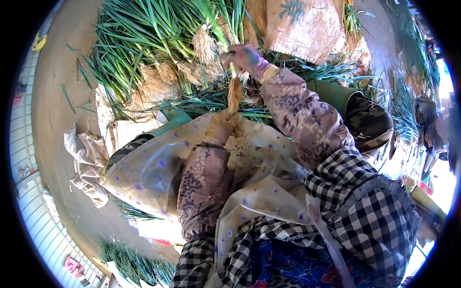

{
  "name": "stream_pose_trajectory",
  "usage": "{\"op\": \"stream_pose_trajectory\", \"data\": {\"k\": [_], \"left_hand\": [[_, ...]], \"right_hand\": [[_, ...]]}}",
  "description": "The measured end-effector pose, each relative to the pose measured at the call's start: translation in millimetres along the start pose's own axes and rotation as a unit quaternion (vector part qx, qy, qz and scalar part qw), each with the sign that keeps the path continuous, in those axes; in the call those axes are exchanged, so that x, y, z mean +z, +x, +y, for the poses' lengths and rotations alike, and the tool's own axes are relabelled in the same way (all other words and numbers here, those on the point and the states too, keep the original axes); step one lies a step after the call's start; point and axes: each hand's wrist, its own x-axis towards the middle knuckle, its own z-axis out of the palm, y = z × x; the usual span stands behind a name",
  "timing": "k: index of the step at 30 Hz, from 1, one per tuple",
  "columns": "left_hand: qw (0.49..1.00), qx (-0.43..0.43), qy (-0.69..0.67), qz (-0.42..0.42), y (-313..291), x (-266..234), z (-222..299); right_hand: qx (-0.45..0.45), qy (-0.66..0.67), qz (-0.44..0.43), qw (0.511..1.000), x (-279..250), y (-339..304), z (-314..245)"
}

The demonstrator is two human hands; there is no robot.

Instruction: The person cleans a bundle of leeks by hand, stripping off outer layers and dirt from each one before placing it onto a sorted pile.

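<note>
Head view: my right hand (246,58) closed around scallion stalk (230,57), raised over green pile (144,33). Root tuft (234,93) hangs below it. My left hand (222,126), gloved, pinches tuft's lower end above apron (149,168) on lap. Pile crowds front edge; open ground (53,96) at left, crumpled white sack (89,158) on it. Brown sack (302,29) with blue marking ahead right, lying on greens.
</note>
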Motion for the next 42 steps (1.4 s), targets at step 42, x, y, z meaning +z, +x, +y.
{"op": "stream_pose_trajectory", "data": {"k": [42], "left_hand": [[0.826,0.076,-0.552,0.083,59,-16,9]], "right_hand": [[-0.079,-0.277,-0.001,0.958,28,-52,-19]]}}
